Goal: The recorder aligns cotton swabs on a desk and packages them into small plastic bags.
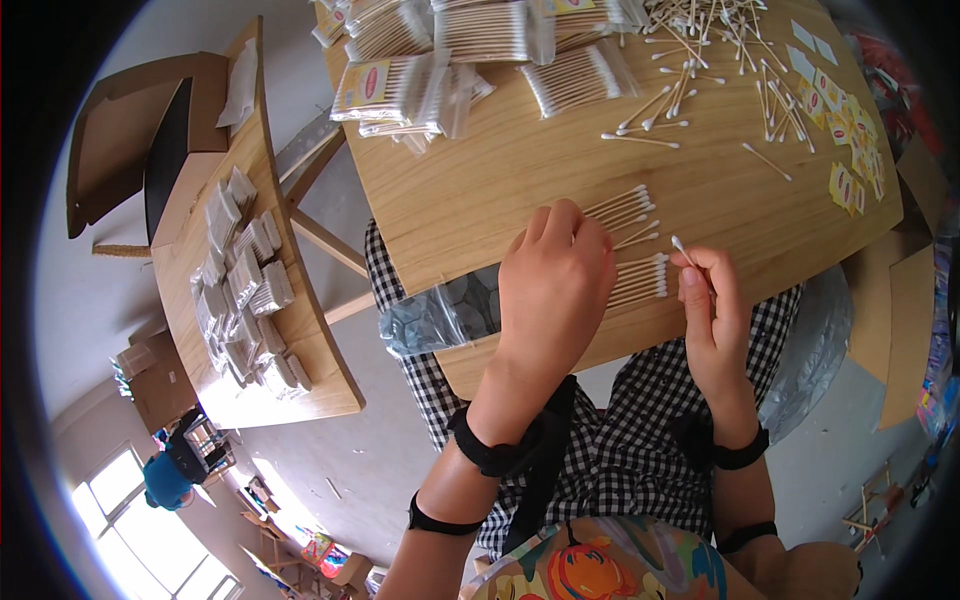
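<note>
Just right of centre, my left hand (555, 275) is closed, with its knuckles up and its fingertips hidden. It lies over a row of cotton swabs on the wooden table (480, 205). An upper group of swabs (622, 208) and a lower group of swabs (640, 278) stick out to its right, tips lined up. My right hand (715, 320) pinches one cotton swab (682, 248) between thumb and index finger, close beside the row's tips. A clear plastic bag (430, 318) lies at the near table edge, partly behind my left hand.
Filled swab packs (480, 35) are piled at the far left of the table. Loose swabs (690, 75) lie scattered at the far right, beside small yellow cards (850, 140). A second table (320, 385) at left bears more packs (245, 270). Cardboard (885, 330) stands right.
</note>
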Action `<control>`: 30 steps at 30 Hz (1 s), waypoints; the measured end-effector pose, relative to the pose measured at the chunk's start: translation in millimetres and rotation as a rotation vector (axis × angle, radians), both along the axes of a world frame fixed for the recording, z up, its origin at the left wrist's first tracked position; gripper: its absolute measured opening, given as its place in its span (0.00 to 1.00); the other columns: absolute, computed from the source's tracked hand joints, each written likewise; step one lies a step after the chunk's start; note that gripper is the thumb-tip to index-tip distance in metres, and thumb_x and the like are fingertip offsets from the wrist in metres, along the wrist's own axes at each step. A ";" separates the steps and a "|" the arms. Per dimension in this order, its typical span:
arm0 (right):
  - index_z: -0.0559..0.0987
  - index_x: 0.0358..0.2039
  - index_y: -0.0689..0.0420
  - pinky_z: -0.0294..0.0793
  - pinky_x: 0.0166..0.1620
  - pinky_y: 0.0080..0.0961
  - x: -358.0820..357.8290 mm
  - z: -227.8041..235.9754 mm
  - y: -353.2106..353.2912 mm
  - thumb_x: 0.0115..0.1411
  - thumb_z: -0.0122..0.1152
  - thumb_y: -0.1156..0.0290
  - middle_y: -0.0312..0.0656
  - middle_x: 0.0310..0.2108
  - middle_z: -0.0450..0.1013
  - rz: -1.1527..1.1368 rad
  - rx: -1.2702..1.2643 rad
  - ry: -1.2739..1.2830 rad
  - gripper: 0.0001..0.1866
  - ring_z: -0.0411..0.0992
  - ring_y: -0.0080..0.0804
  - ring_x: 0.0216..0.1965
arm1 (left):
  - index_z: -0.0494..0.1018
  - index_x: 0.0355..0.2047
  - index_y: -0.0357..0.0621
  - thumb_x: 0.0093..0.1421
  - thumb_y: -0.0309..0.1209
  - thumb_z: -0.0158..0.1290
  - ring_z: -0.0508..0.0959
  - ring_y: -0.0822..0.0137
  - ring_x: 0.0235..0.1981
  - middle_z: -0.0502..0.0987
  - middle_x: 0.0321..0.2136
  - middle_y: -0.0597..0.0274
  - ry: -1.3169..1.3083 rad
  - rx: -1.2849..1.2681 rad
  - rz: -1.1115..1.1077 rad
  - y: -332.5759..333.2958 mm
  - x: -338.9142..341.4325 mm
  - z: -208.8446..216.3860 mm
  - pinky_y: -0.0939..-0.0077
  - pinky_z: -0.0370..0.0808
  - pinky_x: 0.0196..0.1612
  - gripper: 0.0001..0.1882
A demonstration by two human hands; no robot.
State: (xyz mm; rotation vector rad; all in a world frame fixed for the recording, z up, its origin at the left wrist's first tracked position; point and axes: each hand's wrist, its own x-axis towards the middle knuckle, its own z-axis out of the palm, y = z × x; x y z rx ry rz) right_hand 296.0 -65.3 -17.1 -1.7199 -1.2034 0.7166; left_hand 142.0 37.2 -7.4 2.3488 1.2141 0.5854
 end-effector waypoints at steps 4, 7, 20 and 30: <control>0.75 0.44 0.61 0.70 0.36 0.22 -1.2 9.2 -0.9 0.73 0.48 0.73 0.39 0.34 0.76 -0.028 -0.041 0.039 0.08 0.69 0.25 0.30 | 0.74 0.29 0.44 0.52 0.24 0.62 0.76 0.57 0.33 0.72 0.29 0.61 0.042 0.067 -0.004 1.3 3.2 -2.9 0.63 0.75 0.34 0.07; 0.75 0.44 0.62 0.68 0.36 0.18 1.8 3.1 -8.7 0.73 0.49 0.73 0.36 0.34 0.76 -0.106 -0.017 0.157 0.08 0.68 0.19 0.30 | 0.73 0.29 0.42 0.51 0.21 0.62 0.77 0.59 0.33 0.73 0.30 0.61 -0.075 0.021 -0.018 -1.0 4.6 4.9 0.67 0.75 0.35 0.08; 0.71 0.29 0.57 0.50 0.23 0.14 6.9 43.8 -59.2 0.77 0.41 0.57 0.28 0.19 0.58 -0.062 -0.139 0.923 0.22 0.50 0.13 0.19 | 0.79 0.43 0.37 0.56 0.22 0.66 0.83 0.65 0.33 0.83 0.38 0.57 -0.668 -0.859 -0.219 -91.8 -8.7 31.8 0.70 0.79 0.36 0.14; 0.76 0.30 0.58 0.59 0.28 0.21 217.4 -22.6 -158.6 0.73 0.50 0.53 0.32 0.24 0.66 -0.489 -0.677 0.008 0.22 0.61 0.19 0.23 | 0.69 0.58 0.36 0.53 0.23 0.65 0.76 0.47 0.51 0.76 0.51 0.46 -0.237 -0.081 -0.109 -31.8 2.7 22.6 0.58 0.72 0.53 0.31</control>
